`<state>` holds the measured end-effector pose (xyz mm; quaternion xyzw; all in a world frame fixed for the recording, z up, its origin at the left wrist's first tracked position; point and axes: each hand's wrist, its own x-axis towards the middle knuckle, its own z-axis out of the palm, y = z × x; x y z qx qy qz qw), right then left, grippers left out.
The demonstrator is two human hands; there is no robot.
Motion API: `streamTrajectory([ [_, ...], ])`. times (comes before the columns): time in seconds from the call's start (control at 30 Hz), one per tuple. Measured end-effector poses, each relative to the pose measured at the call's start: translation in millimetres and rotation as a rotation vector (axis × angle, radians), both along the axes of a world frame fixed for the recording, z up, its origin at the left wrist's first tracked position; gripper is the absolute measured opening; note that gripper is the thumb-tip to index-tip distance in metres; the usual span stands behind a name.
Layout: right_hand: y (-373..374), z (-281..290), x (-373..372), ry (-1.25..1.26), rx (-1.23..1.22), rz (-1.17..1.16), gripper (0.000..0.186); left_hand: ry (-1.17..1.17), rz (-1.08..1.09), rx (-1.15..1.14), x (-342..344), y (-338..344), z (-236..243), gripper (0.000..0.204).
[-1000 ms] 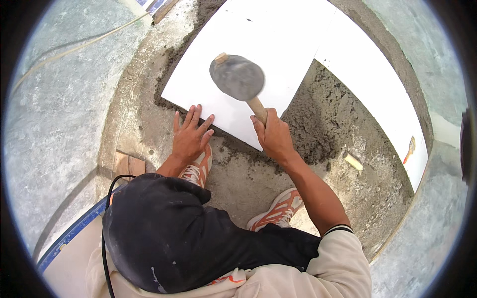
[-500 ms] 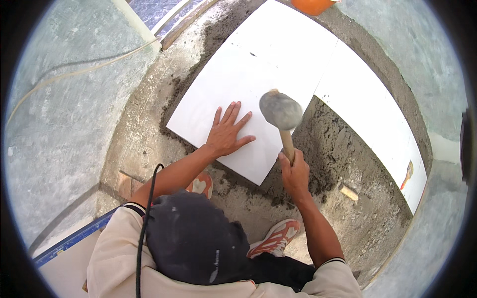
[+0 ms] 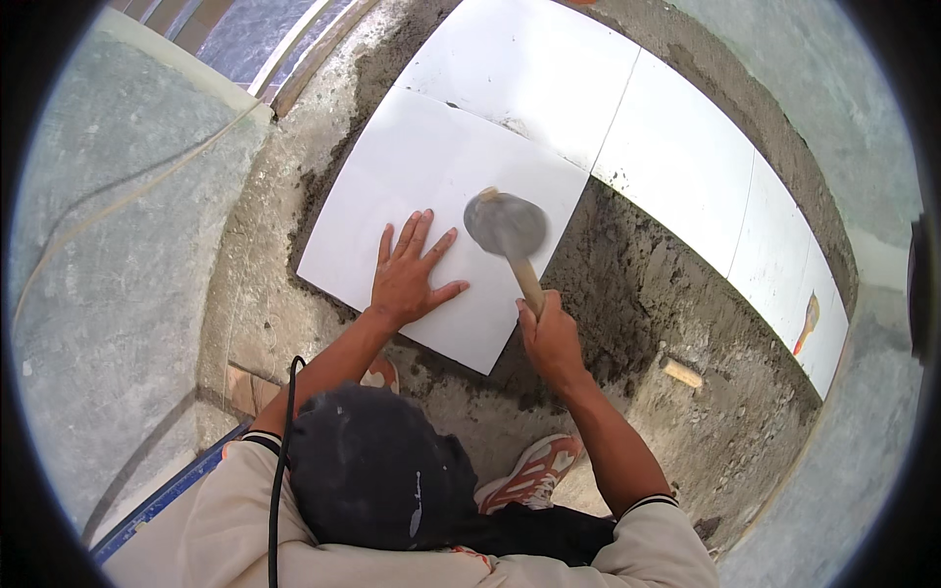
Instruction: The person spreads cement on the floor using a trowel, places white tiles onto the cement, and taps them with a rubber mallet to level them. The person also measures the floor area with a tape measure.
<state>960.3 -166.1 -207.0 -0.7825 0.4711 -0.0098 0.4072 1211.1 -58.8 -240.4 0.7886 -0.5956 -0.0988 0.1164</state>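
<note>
I see the left hand (image 3: 407, 284) with its fingers fanned wide, palm down on a flat, white, square-cornered tile (image 3: 441, 186). I read that spread as a way of steadying the tile — it covers plenty of surface while leaving the part to its right bare.

The right hand (image 3: 554, 343) has its fingers curled closed around the lower end of a pale wooden handle (image 3: 527, 282), part of a mallet (image 3: 508, 223) with a rounded, dark grey head. Gripping low probably leaves the head room to swing clear of the knuckles. The head shows blurred over the tile, just right of the left fingertips; whether it touches I cannot tell.

Beyond both sets of fingers, a second white tile (image 3: 529, 69) lies against the far edge of the first, and a row of white tiles (image 3: 676, 147) curves away to the right. Rough, dark grey mortar (image 3: 627, 255) fills the ground right of the right fingers, with a short, pale, cylindrical piece (image 3: 681, 372) lying farther out. Farther right still, a small yellow-and-red tool (image 3: 807, 323) rests on the row — out of the mallet's way, I judge.
</note>
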Motion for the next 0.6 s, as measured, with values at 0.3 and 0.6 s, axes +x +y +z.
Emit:
streamTrajectory([
  [0.3,-27,23,55,-0.315,-0.004,-0.072,0.035,0.037,0.102,-0.12,22,-23,-5,0.076],
  [0.6,-51,6,118,-0.055,-0.004,0.113,0.03,0.069,0.117,-0.066,27,-27,-7,0.077],
])
